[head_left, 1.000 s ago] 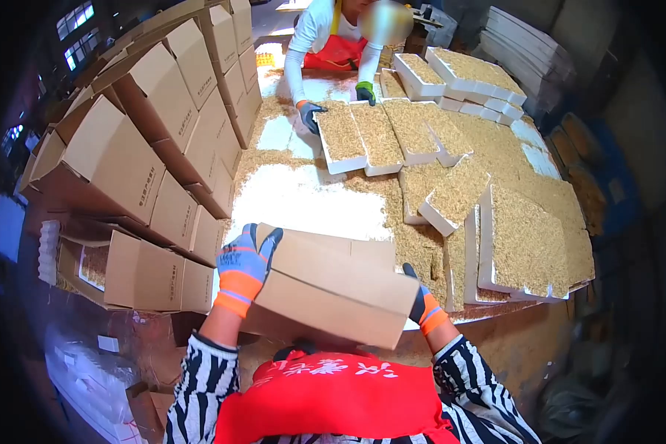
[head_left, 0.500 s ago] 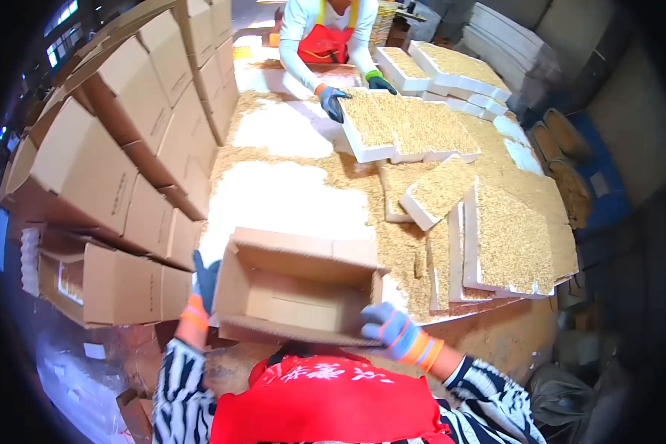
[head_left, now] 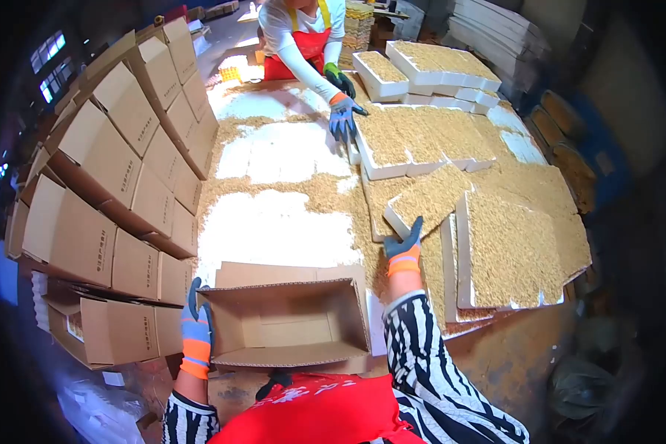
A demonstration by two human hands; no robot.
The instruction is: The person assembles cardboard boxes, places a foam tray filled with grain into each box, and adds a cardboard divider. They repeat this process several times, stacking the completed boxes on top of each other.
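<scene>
Table point(head_left: 281, 229), head view: white top, strewn with crumbs point(head_left: 311, 194); windows point(head_left: 48, 63) glowed at far left.
Cartons point(head_left: 122, 259): packed side by side in rows down the left side, printed faces turned inward. Close rows probably helped them prop each other up.
Box point(head_left: 288, 354): at the near edge, right in front of the red apron point(head_left: 318, 411). Mouth up and angled to the person, so the inside could be seen; far flap folded outward, out of the opening.
Left hand point(head_left: 196, 320): gloved, fingers fairly straight, not clenched, laid along the box's left wall. Looked like a steadying touch.
Right hand point(head_left: 403, 248): away from the box, fingers spread at the near corner of the skewed tray point(head_left: 436, 194). Corner stuck out toward the person, so easy to reach. Couldn't tell if it had a real grasp.
Skewed tray: white sides, coarse tan fill, lying at an angle to its neighbours.
Trays point(head_left: 510, 244): same fill, overlapping at near right, within arm's reach.
Rear stack point(head_left: 444, 66): more of them, piled at far right, likely to save surface.
Co-worker point(head_left: 296, 59): across the table, one gloved hand point(head_left: 342, 117) at the left edge of the middle row point(head_left: 414, 137), the other point(head_left: 338, 80) just behind. Grasp unclear on both.
</scene>
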